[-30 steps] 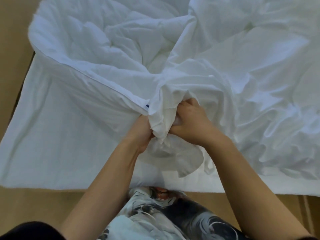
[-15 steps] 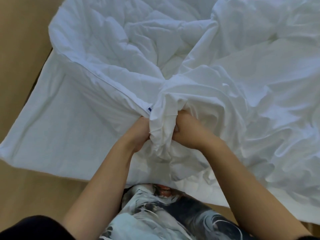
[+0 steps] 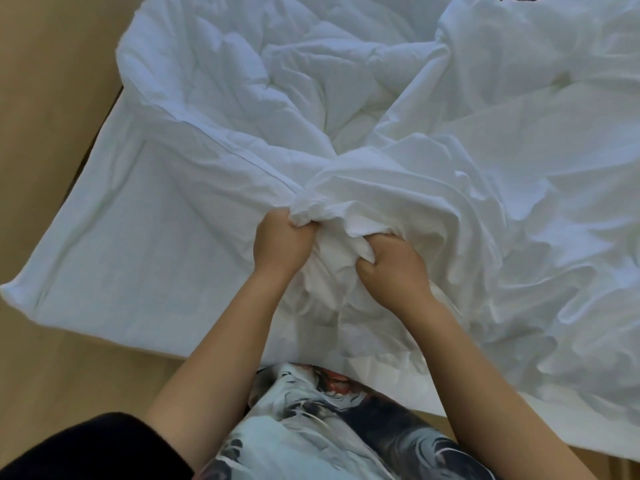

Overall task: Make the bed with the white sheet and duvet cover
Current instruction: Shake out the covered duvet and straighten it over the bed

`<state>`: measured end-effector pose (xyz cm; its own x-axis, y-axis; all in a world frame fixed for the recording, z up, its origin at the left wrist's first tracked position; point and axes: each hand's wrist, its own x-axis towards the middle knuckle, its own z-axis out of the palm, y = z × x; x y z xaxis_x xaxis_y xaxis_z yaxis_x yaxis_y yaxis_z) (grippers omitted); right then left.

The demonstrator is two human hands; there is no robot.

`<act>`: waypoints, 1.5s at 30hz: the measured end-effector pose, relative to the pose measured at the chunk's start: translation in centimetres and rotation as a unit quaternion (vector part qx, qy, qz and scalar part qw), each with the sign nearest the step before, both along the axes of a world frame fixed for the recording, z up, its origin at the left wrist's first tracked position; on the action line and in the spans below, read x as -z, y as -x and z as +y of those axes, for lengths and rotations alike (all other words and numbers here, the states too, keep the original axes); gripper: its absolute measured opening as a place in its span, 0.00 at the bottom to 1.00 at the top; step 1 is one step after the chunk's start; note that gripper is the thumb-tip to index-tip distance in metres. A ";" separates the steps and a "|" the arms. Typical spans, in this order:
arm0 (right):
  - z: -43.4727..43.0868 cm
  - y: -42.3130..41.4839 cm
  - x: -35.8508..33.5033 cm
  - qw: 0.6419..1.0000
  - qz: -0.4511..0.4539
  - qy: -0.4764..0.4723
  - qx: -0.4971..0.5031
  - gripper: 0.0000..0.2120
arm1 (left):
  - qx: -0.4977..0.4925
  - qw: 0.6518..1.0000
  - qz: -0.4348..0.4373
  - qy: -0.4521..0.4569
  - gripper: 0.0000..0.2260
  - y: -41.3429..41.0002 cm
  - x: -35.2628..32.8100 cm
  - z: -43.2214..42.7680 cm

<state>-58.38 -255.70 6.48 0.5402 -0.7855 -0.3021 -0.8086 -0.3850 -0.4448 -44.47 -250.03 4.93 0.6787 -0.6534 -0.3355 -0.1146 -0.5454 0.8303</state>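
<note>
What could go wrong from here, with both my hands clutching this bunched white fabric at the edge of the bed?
The left hand and right hand grip one tight bunch of the duvet cover close together, so pulling may drag the whole crumpled heap instead of spreading it. That tug could also wrinkle the sheet lying fairly smooth beneath, at the left.

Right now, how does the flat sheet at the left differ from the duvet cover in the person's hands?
The sheet lies flat and nearly smooth; the duvet cover is heaped in deep folds. No hand grips the sheet; the left hand and right hand both grip a bunch of the duvet cover. Both are plain white fabric.
</note>
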 end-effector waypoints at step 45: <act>1.8 3.1 3.7 0.855 -0.203 -0.409 0.246 0.13 | 0.179 0.976 0.121 0.004 0.04 0.3 3.4 1.1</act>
<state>-61.46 -253.89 2.79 0.3965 -0.5640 -0.7244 -0.4980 0.5308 -0.6858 -44.78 -248.95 1.49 0.3086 -0.8367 -0.4524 -0.0962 -0.5006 0.8603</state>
